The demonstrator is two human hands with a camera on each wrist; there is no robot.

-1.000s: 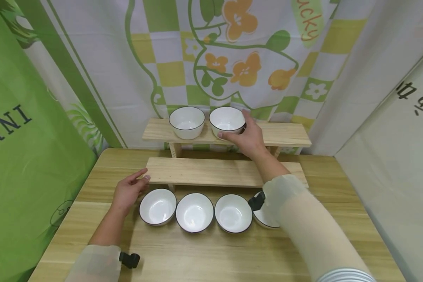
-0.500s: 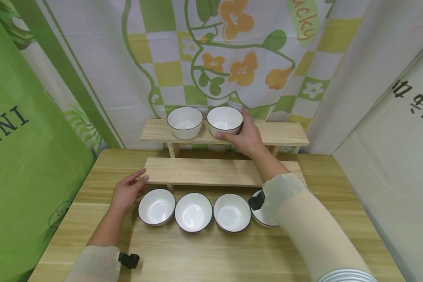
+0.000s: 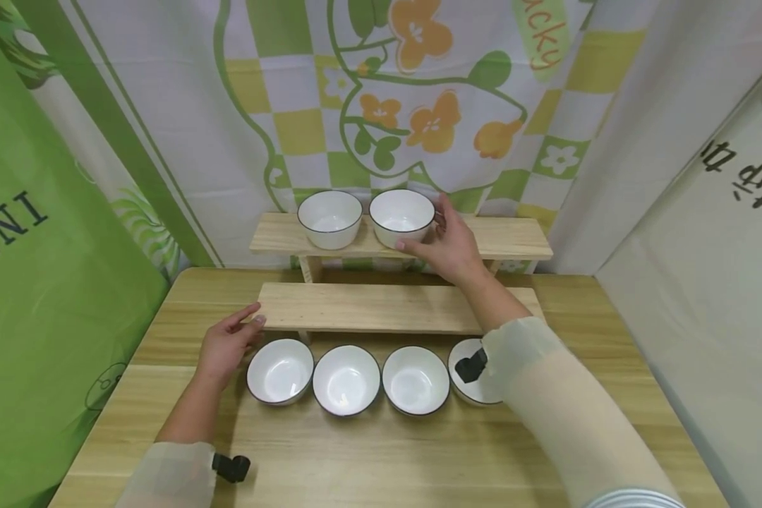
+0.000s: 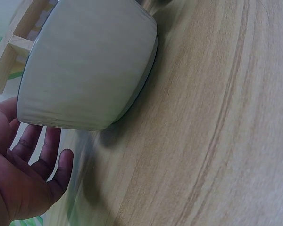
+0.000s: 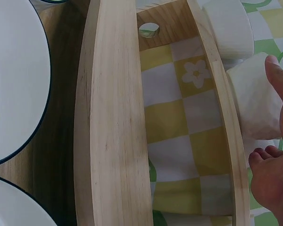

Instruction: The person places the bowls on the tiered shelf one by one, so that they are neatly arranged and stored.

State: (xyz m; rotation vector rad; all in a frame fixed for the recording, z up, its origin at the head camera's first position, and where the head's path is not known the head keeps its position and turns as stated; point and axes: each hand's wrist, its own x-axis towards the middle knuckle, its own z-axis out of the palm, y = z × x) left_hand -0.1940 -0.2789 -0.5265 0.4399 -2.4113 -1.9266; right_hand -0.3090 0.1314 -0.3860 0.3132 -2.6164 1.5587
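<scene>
My right hand [image 3: 452,247] is at the right side of a white dark-rimmed bowl [image 3: 401,212] on the upper board [image 3: 508,234] of a wooden two-step shelf. The thumb tip is near the bowl's front, the fingers beside its right side. In the right wrist view a narrow gap shows between the fingertips and that bowl [image 5: 254,99]. A matching bowl [image 3: 330,220] stands just left of it. My left hand [image 3: 224,347], fingers loosely bent, has its fingertips at the left end of the lower board [image 3: 368,308]. In the left wrist view, a bowl [image 4: 87,61] partly hides these fingers.
Several matching bowls stand in a row before the shelf, among them the leftmost bowl [image 3: 281,371] and the rightmost bowl [image 3: 470,381], partly covered by my right sleeve. They stand on a wooden table [image 3: 355,458]. A patterned curtain [image 3: 305,134] hangs close behind the shelf.
My right hand has eased off the upper right bowl, shifting a little right while the bowl stays on the board. The left hand has kept its place at the shelf's end.
</scene>
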